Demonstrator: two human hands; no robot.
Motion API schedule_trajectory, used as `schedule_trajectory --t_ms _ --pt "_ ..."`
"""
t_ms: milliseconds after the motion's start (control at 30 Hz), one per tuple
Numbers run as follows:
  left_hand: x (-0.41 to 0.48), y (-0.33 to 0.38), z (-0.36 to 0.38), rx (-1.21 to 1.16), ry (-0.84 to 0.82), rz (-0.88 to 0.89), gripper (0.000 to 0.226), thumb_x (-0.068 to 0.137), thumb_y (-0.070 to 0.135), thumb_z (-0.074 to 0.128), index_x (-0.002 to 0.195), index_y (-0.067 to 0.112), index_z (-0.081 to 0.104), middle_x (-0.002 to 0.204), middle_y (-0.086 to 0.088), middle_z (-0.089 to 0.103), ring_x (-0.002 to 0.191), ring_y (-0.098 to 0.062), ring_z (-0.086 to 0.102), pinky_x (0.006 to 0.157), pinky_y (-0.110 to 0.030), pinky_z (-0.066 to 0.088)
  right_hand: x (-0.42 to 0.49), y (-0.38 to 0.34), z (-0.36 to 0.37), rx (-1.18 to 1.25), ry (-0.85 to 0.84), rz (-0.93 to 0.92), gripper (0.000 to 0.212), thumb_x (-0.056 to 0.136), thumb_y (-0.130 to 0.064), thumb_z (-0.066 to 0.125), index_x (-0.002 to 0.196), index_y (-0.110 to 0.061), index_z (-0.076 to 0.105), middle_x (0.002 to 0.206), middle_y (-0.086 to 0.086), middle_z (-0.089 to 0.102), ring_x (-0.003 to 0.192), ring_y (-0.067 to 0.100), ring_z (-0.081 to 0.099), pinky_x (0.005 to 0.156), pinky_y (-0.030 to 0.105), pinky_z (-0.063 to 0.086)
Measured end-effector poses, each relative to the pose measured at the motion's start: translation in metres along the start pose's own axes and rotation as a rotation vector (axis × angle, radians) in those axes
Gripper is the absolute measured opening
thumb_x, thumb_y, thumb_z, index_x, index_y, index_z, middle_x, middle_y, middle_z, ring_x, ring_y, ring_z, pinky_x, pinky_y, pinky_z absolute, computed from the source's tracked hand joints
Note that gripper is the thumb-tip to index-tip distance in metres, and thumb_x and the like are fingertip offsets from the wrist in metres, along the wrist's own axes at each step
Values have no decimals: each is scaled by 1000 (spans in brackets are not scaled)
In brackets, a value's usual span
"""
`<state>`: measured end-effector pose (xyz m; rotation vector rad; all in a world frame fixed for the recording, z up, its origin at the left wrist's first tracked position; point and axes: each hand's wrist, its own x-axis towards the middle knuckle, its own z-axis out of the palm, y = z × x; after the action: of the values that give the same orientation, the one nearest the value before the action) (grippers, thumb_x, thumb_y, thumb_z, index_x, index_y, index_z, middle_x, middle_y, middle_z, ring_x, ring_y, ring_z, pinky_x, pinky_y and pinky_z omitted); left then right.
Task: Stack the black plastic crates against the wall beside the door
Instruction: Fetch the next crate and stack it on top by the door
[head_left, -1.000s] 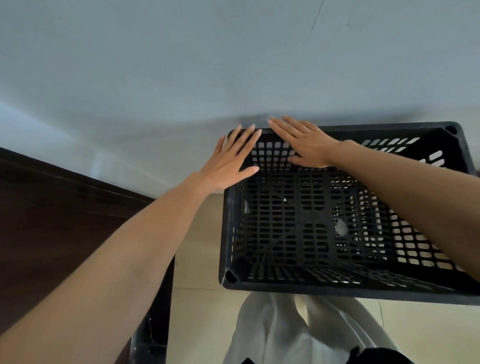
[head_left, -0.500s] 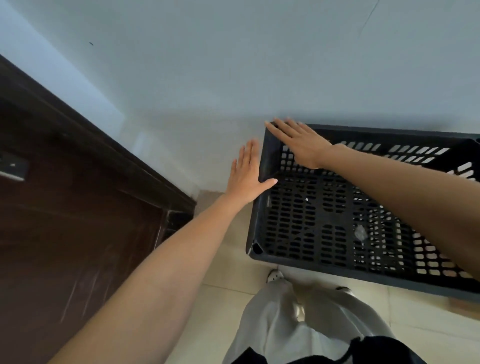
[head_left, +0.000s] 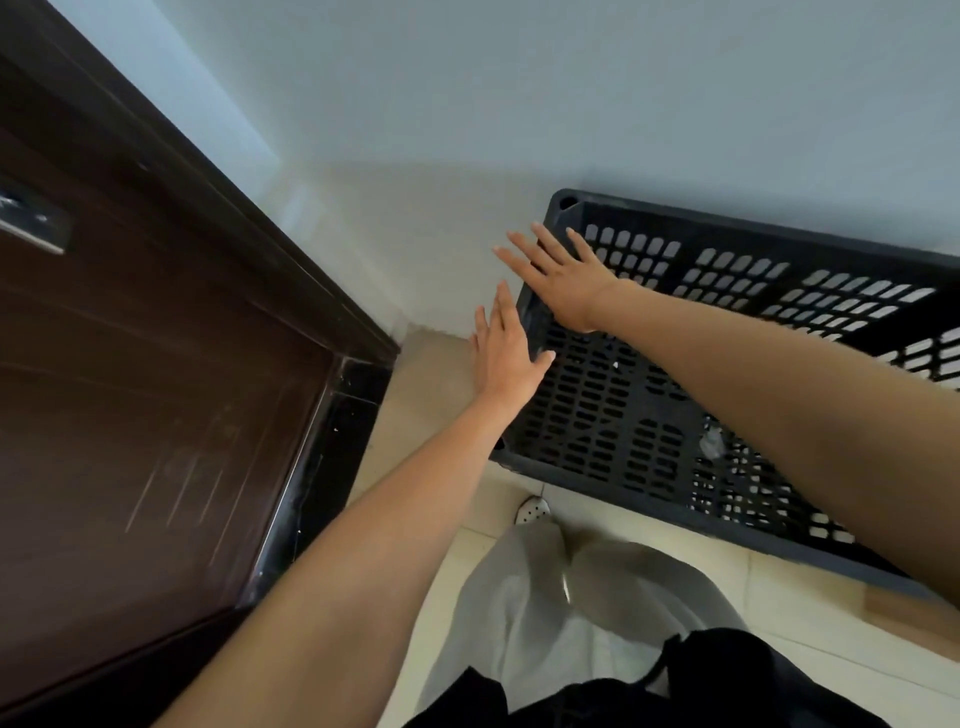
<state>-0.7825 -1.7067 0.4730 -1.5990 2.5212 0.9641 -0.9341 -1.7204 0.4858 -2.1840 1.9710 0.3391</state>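
A black plastic crate (head_left: 649, 415) with perforated walls and floor stands with its far side against the pale wall (head_left: 519, 104), to the right of the dark brown door (head_left: 130, 389). My left hand (head_left: 506, 353) lies flat with straight fingers against the crate's left end rim, thumb over the edge. My right hand (head_left: 558, 278) reaches across the crate's far left corner, fingers spread and straight, palm on the rim. Whether other crates sit under this one is hidden.
The door's dark frame (head_left: 291, 270) runs diagonally down to the tiled floor (head_left: 426, 395). My grey trousers (head_left: 561, 597) and a white shoe (head_left: 532, 510) are just in front of the crate. A brown cardboard edge (head_left: 914, 616) shows at the lower right.
The view has swung left and down, so the door fills more of the left side. Both hands stayed flat on the crate's left end; the right hand slid toward the far left corner.
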Motion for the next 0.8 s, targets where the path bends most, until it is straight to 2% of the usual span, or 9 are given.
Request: schedule_trajectory --t_ms 200,333,467,633,800 --pt "-15 2 -8 92 -35 -36 108 91 49 63 158 14 -15 167 -6 -10 153 -37 -8 122 -53 5 -12 -5 -6 -40 33 -8 94 91 -7 49 150 -20 -23 162 5 -16 148 29 -14 118 50 -2" --pt "-49 -3 -15 115 100 -12 95 96 45 57 159 16 -8 168 -6 4 154 -34 4 122 -51 9 -33 -7 -13 -6 5 -64 96 89 -5 51 151 -25 -21 163 5 -10 148 31 -12 120 49 2" --pt "-92 -17 -25 146 245 -112 82 100 50 43 160 17 -2 166 -6 14 154 -30 8 122 -49 11 -50 -21 -34 30 10 -144 91 90 -1 45 152 -26 -18 163 6 -4 149 32 -8 120 49 4" --pt "-170 -36 -18 60 388 -298 64 104 43 37 160 22 12 165 -2 22 154 -29 12 122 -50 17 -98 -68 -46 56 60 -332 90 88 1 48 154 -20 -8 163 5 6 150 28 -1 120 47 10" --pt "-263 -43 9 72 461 -460 64 103 37 45 159 22 18 162 -2 29 151 -29 22 121 -47 24 -142 -123 -40 -70 89 -655 82 95 -8 49 155 -22 -5 163 5 10 150 27 3 120 47 15"
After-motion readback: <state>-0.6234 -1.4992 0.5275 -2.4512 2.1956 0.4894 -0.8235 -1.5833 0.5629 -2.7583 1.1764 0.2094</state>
